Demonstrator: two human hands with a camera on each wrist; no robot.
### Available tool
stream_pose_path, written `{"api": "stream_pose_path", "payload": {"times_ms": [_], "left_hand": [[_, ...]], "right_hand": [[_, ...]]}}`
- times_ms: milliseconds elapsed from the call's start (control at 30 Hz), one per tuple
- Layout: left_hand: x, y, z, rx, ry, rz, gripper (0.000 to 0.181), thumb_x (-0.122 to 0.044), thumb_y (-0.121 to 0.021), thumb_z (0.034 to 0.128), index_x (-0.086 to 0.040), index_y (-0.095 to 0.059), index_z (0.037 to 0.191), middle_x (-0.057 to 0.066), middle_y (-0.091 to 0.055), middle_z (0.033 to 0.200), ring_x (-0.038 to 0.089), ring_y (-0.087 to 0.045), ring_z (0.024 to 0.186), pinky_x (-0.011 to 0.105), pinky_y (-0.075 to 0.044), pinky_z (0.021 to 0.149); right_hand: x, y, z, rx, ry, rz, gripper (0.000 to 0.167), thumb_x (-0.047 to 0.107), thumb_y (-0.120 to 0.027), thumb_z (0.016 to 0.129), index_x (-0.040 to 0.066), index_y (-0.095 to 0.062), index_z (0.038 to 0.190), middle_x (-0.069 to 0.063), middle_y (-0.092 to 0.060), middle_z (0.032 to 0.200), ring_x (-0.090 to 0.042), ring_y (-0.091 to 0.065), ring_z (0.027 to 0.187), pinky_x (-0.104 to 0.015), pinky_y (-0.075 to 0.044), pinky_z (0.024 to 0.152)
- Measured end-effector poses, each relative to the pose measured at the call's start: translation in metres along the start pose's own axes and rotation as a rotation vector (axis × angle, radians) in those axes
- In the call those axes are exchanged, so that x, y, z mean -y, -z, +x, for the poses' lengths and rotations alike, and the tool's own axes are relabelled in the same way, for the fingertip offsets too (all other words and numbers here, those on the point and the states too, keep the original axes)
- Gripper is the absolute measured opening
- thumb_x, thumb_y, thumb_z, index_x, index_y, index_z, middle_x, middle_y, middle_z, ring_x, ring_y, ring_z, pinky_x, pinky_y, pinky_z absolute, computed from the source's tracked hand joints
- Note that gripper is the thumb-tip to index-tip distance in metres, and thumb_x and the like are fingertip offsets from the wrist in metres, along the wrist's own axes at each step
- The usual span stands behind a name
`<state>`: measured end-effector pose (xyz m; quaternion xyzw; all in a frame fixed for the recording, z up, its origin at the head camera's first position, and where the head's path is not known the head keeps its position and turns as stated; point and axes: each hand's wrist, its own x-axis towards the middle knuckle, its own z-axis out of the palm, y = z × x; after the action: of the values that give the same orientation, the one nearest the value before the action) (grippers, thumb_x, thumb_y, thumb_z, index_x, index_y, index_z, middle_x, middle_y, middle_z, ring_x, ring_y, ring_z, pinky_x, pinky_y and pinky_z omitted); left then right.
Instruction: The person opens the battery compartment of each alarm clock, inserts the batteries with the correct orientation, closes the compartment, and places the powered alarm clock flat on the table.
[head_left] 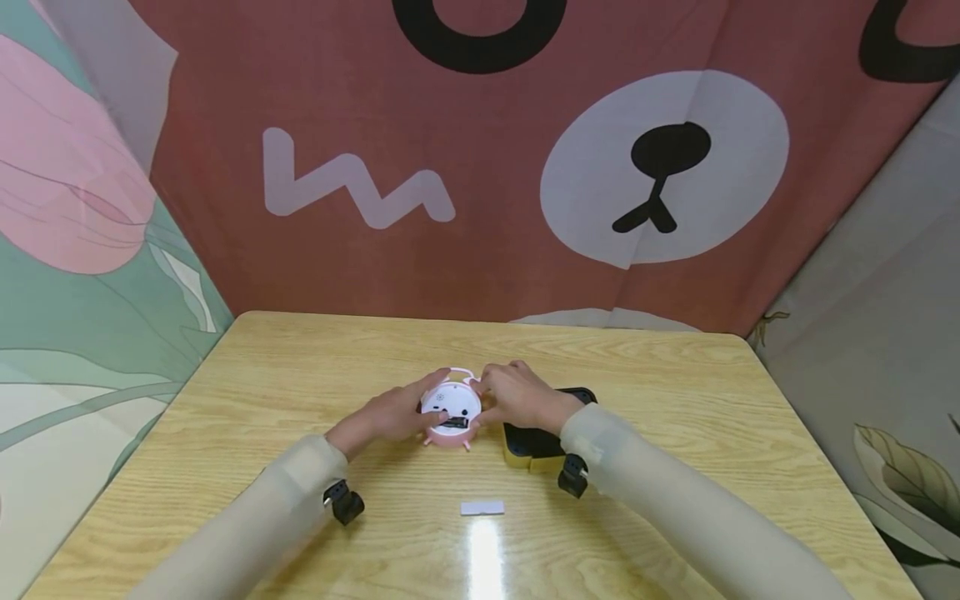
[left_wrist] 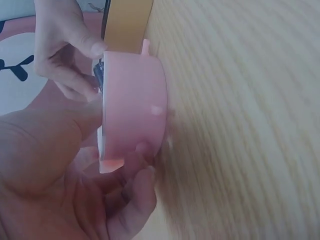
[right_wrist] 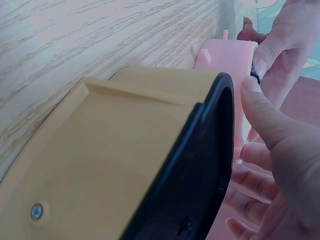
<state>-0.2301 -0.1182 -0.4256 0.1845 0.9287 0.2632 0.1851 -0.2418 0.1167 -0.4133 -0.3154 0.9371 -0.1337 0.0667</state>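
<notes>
A small pink alarm clock (head_left: 447,439) with short feet lies face down, its white back turned up. In that back is an uncovered battery compartment with a black battery (head_left: 455,423). My left hand (head_left: 393,412) grips the clock from the left, fingers curled round its pink side (left_wrist: 132,100) and thumb on the back by the battery. From the right, my right hand (head_left: 521,394) holds the clock's rim between thumb and fingers, as the right wrist view shows beside the pink casing (right_wrist: 225,60). The clock's front is hidden against the table.
A yellow box-like object with a black top (head_left: 532,439) stands under my right wrist; a screw (right_wrist: 36,211) shows on its side. Nearer me lies a small pale strip, like a battery cover (head_left: 482,507), on the wooden table (head_left: 337,350). A printed curtain (head_left: 487,267) hangs behind.
</notes>
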Motion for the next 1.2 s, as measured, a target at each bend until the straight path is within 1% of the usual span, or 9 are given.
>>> {"api": "stream_pose_path", "payload": {"times_ms": [100,300,467,633,867,933,1000,1133,1200], "left_hand": [[-0.001,0.000,0.001,0.017,0.000,0.000,0.078,-0.046,-0.061,0.0989,-0.026,-0.021,0.163,0.018,-0.057,0.144,0.025,-0.059,0.098,0.040,-0.045,0.080],[-0.003,-0.005,0.005,0.023,0.033,0.012,0.090,-0.062,-0.061,0.0922,-0.029,-0.016,0.162,0.014,-0.066,0.124,0.023,-0.060,0.082,0.035,-0.042,0.068],[-0.009,-0.009,0.009,-0.017,0.061,0.080,0.089,-0.063,-0.064,0.0908,-0.029,-0.020,0.160,0.016,-0.068,0.119,0.024,-0.060,0.080,0.035,-0.041,0.065],[-0.014,-0.011,0.010,-0.041,0.100,0.138,0.090,-0.063,-0.066,0.0894,-0.030,-0.021,0.160,0.017,-0.069,0.116,0.024,-0.060,0.079,0.034,-0.040,0.063],[-0.013,-0.013,0.011,-0.046,0.085,0.152,0.091,-0.060,-0.068,0.0887,-0.030,-0.020,0.159,0.017,-0.070,0.108,0.024,-0.061,0.076,0.035,-0.040,0.061],[-0.007,-0.013,0.011,-0.037,0.054,0.101,0.089,-0.059,-0.066,0.0910,-0.029,-0.019,0.160,0.016,-0.069,0.106,0.022,-0.060,0.076,0.033,-0.041,0.062],[0.001,-0.012,0.012,0.008,0.018,-0.015,0.084,-0.055,-0.062,0.0956,-0.030,-0.016,0.161,0.015,-0.068,0.097,0.020,-0.057,0.068,0.031,-0.042,0.060],[0.018,-0.005,0.011,0.144,-0.057,-0.260,0.074,-0.042,-0.054,0.1042,-0.029,-0.011,0.163,0.009,-0.057,0.074,0.017,-0.049,0.054,0.028,-0.043,0.052],[0.024,-0.001,0.011,0.203,-0.081,-0.317,0.071,-0.038,-0.051,0.1061,-0.031,-0.009,0.164,0.007,-0.052,0.072,0.017,-0.047,0.054,0.028,-0.043,0.052]], "right_hand": [[0.000,0.000,0.000,0.003,0.001,0.005,0.044,0.042,-0.083,0.082,0.012,-0.077,0.114,-0.003,-0.070,0.111,-0.014,-0.062,0.095,-0.051,-0.041,0.105],[0.000,0.000,0.001,0.013,-0.002,0.000,0.043,0.042,-0.082,0.083,0.013,-0.077,0.115,-0.002,-0.070,0.109,-0.011,-0.059,0.089,-0.050,-0.041,0.105],[0.000,0.000,0.000,0.015,-0.002,-0.005,0.042,0.042,-0.082,0.083,0.013,-0.078,0.113,-0.002,-0.070,0.108,-0.011,-0.057,0.088,-0.050,-0.041,0.104],[0.000,0.001,0.001,0.018,-0.010,0.003,0.035,0.044,-0.081,0.083,0.013,-0.078,0.100,-0.002,-0.070,0.105,-0.012,-0.056,0.085,-0.050,-0.041,0.103],[0.000,0.000,0.001,0.013,-0.015,-0.005,0.042,0.043,-0.082,0.083,0.011,-0.078,0.111,-0.002,-0.070,0.110,-0.013,-0.061,0.094,-0.050,-0.040,0.106],[0.000,0.000,0.001,0.011,-0.005,-0.006,0.042,0.043,-0.082,0.083,0.012,-0.078,0.111,-0.003,-0.070,0.110,-0.013,-0.060,0.093,-0.051,-0.041,0.105],[0.000,0.000,0.001,0.009,0.002,-0.006,0.042,0.042,-0.082,0.083,0.012,-0.078,0.111,-0.003,-0.070,0.110,-0.013,-0.061,0.094,-0.050,-0.041,0.104],[-0.001,0.000,0.000,0.007,-0.001,0.004,0.041,0.041,-0.082,0.083,0.012,-0.078,0.111,-0.003,-0.070,0.111,-0.015,-0.063,0.098,-0.050,-0.041,0.103],[-0.001,0.000,0.000,0.010,-0.001,0.005,0.043,0.042,-0.082,0.083,0.012,-0.077,0.114,-0.003,-0.070,0.112,-0.015,-0.063,0.098,-0.049,-0.042,0.102]]}}
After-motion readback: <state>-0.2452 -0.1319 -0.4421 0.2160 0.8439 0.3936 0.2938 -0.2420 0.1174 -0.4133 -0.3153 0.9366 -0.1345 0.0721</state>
